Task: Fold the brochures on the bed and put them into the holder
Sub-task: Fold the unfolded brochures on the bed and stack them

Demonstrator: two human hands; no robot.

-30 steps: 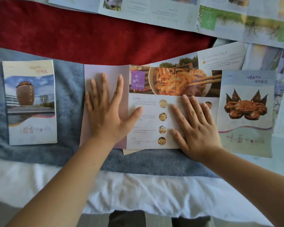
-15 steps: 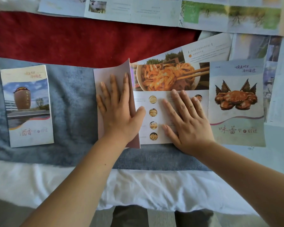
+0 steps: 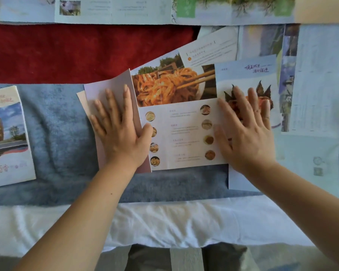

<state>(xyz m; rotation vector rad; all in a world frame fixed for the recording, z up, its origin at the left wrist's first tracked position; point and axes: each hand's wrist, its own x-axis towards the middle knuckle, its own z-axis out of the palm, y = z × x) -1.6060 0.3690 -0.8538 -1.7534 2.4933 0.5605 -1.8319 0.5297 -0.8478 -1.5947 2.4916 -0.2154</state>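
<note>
The glossy brochure lies mid-bed on a fuzzy blue blanket; the left hand, fingers straight, presses its mauve left flap, whose far edge lifts. The right hand, flat and spread, rests on the crab panel at right.

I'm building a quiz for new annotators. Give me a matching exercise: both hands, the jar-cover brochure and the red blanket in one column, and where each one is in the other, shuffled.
1 left hand
2 right hand
3 jar-cover brochure
4 red blanket

A flat on the crab panel
B far left, on the blue blanket
C flat on the pale flap
D beyond the blue blanket, on the far side

Pairs: 1-C, 2-A, 3-B, 4-D
</note>
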